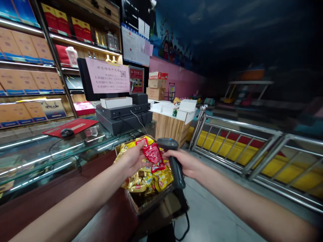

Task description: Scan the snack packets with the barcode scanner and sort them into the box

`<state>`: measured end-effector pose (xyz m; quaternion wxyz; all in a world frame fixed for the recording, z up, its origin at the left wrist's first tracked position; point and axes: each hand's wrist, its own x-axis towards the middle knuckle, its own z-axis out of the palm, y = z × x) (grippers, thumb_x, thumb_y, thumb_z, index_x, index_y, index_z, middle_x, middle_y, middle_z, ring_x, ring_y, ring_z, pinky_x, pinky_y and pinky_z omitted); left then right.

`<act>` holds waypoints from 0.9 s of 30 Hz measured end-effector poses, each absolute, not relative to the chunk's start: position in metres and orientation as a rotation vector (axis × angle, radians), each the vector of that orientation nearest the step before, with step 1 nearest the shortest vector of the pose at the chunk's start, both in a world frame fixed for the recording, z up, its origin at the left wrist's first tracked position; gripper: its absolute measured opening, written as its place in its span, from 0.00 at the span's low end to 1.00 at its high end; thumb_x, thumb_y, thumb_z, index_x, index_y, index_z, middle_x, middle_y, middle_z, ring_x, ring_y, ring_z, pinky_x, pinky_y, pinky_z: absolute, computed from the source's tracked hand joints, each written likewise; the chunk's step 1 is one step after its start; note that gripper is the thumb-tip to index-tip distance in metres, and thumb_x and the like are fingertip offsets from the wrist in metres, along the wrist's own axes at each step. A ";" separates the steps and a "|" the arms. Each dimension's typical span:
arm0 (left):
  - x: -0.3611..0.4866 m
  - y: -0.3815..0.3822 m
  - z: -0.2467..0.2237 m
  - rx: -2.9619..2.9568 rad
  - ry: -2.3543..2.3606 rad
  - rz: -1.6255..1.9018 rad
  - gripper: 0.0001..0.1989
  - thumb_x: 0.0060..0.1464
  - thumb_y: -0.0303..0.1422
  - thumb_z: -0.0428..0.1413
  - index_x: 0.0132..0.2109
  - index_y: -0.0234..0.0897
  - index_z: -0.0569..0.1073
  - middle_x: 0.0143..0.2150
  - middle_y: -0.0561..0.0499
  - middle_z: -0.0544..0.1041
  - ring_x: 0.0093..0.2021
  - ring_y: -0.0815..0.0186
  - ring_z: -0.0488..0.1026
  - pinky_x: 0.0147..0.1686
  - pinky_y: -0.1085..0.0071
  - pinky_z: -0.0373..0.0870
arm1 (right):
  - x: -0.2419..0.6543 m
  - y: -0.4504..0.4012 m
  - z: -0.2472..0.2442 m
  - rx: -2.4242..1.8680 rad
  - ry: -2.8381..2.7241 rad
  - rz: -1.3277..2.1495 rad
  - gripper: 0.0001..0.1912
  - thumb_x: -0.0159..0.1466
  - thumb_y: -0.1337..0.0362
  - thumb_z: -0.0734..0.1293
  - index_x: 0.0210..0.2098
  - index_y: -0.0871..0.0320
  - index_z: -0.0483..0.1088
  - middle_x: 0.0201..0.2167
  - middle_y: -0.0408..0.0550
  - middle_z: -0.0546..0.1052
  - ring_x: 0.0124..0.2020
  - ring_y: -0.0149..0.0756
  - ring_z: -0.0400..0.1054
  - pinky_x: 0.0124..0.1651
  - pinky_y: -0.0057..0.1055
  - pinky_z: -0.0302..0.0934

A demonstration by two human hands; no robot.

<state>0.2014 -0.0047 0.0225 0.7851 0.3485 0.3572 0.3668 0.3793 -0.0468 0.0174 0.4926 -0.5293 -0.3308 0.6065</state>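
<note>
The red packet [154,157] was above the open box [153,203] of gold and yellow packets [163,180]. At its nine o'clock, the left hand [131,159] pinched it, thumb and fingers nearly together. At three o'clock, the right hand [187,163] was curled around a dark scanner [176,168] (whether its fingertips touched the packet, I couldn't tell). Farther out, a pink notice [108,76] faced from eleven o'clock, a metal railing [242,125] from three.

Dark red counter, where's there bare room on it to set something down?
On the dark red counter, bare patches lie between the glass counter and left forearm, and between that forearm and the snack box. The box is crowded: packets, left hand above, scanner alongside.
</note>
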 end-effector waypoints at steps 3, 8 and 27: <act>0.210 0.000 0.025 0.747 0.818 0.877 0.11 0.57 0.40 0.50 0.40 0.39 0.69 0.50 0.43 0.71 0.54 0.55 0.66 0.41 0.54 0.72 | 0.381 -0.041 0.016 -1.291 -0.788 1.485 0.04 0.49 0.72 0.68 0.27 0.62 0.71 0.19 0.44 0.75 0.18 0.28 0.66 0.24 0.24 0.63; 0.204 0.001 0.031 0.713 0.843 0.948 0.10 0.59 0.38 0.48 0.40 0.37 0.69 0.54 0.42 0.68 0.59 0.55 0.60 0.46 0.47 0.68 | 0.379 -0.038 0.014 -1.280 -0.747 1.509 0.06 0.50 0.73 0.67 0.29 0.62 0.71 0.17 0.44 0.74 0.17 0.29 0.67 0.22 0.24 0.64; -0.059 -0.087 -0.010 0.448 1.095 1.251 0.13 0.56 0.38 0.51 0.46 0.37 0.70 0.52 0.39 0.70 0.54 0.51 0.67 0.43 0.46 0.70 | 0.209 -0.071 0.007 -1.091 -1.027 1.871 0.15 0.48 0.73 0.69 0.36 0.60 0.74 0.41 0.52 0.77 0.41 0.37 0.72 0.44 0.32 0.67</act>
